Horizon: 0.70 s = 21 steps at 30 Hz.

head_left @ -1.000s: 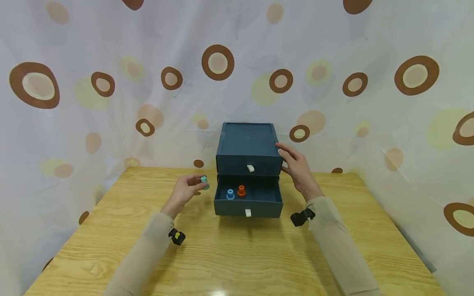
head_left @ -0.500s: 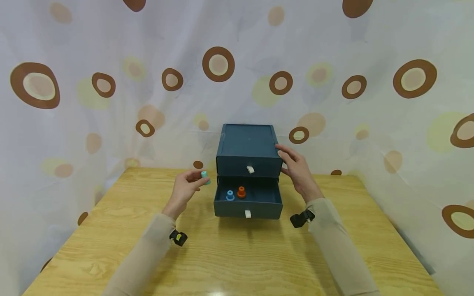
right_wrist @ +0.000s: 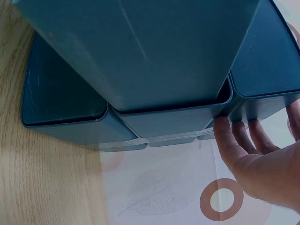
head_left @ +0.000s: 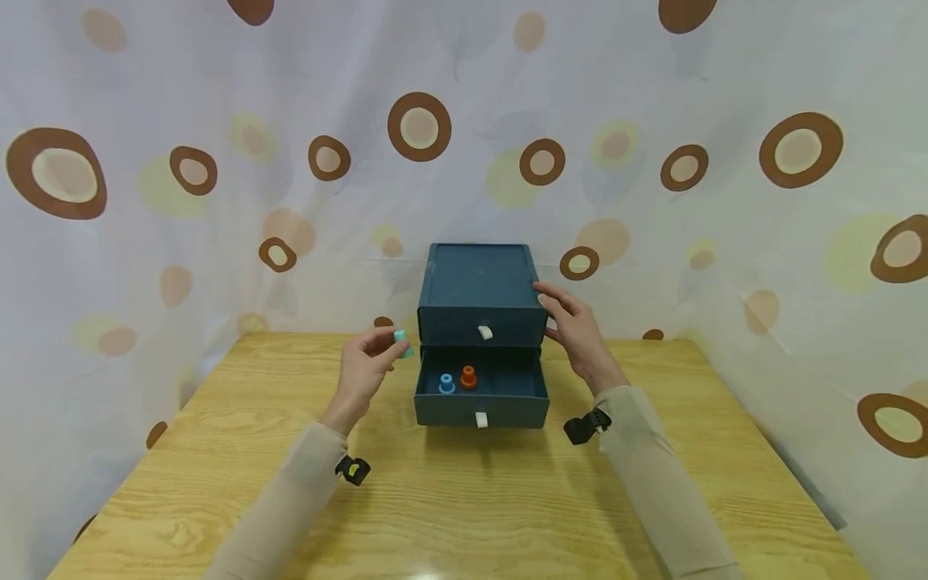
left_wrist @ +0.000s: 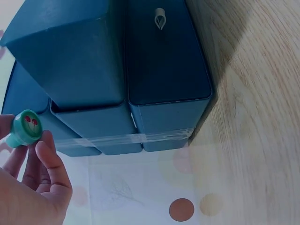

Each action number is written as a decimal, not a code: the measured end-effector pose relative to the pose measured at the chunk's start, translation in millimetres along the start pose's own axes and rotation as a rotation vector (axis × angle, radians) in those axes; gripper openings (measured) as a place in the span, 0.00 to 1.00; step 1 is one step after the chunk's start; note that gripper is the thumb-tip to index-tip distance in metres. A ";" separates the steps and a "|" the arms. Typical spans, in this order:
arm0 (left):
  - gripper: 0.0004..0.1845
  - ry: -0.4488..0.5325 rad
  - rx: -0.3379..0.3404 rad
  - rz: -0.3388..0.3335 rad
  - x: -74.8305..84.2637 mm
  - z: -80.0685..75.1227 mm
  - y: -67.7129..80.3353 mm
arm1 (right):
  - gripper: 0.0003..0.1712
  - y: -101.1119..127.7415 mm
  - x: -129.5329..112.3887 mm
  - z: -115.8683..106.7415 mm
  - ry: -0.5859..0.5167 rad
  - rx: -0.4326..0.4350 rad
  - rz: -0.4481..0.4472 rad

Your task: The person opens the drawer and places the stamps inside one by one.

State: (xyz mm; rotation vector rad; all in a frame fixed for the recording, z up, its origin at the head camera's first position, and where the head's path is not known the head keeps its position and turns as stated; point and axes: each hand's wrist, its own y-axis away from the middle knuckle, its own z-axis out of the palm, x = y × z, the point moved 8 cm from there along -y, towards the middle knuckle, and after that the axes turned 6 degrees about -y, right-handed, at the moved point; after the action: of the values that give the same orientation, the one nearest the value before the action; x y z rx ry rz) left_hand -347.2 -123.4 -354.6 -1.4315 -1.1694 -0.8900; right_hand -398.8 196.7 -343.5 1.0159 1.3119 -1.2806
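Observation:
My left hand (head_left: 360, 368) pinches a small teal stamp (head_left: 401, 341) between thumb and fingers, in the air just left of the dark blue drawer cabinet (head_left: 478, 275). In the left wrist view, the base of the stamp (left_wrist: 31, 123) faces the camera and bears a red cherry print. The middle drawer (head_left: 482, 410) is pulled out. Inside it, on the left, stand a blue stamp (head_left: 446, 384) and an orange stamp (head_left: 469, 378). My right hand (head_left: 578, 332) rests on the cabinet's right side, its fingertips (right_wrist: 221, 123) touching the wall near the top drawer.
A white tab (head_left: 485, 332) marks the closed top drawer. The pulled-out drawer hides the bottom drawer (left_wrist: 168, 56) in the head view. The cabinet stands at the back of a wooden table (head_left: 464, 507), before a patterned curtain (head_left: 290, 89).
My left hand has risen slightly with the teal stamp and tilted it, staying left of the cabinet. The right hand keeps its place on the cabinet. The head view has shifted a little.

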 end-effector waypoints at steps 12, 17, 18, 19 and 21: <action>0.14 -0.026 0.008 0.174 -7.7 12.8 -9.6 | 0.27 -0.8 -0.1 0.2 -0.004 0.009 -0.001; 0.15 -0.019 -0.031 0.218 -2.2 20.4 -8.6 | 0.26 -0.3 -0.2 -0.3 -0.009 0.006 -0.004; 0.15 -0.019 -0.038 0.227 -0.8 22.4 -8.1 | 0.27 -0.4 -0.2 -0.5 -0.010 0.006 -0.006; 0.15 -0.019 -0.045 0.233 0.4 24.4 -7.6 | 0.27 -0.5 -0.2 -0.5 -0.009 0.002 -0.009; 0.15 -0.025 -0.057 0.242 2.0 28.5 -6.9 | 0.27 -0.8 0.1 -1.0 -0.010 0.003 -0.009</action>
State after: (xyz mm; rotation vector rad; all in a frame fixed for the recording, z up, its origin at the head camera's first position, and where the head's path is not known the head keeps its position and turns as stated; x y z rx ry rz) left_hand -355.1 -95.1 -356.3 -1.5961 -0.9707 -0.7431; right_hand -399.7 197.6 -343.5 1.0051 1.3087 -1.2929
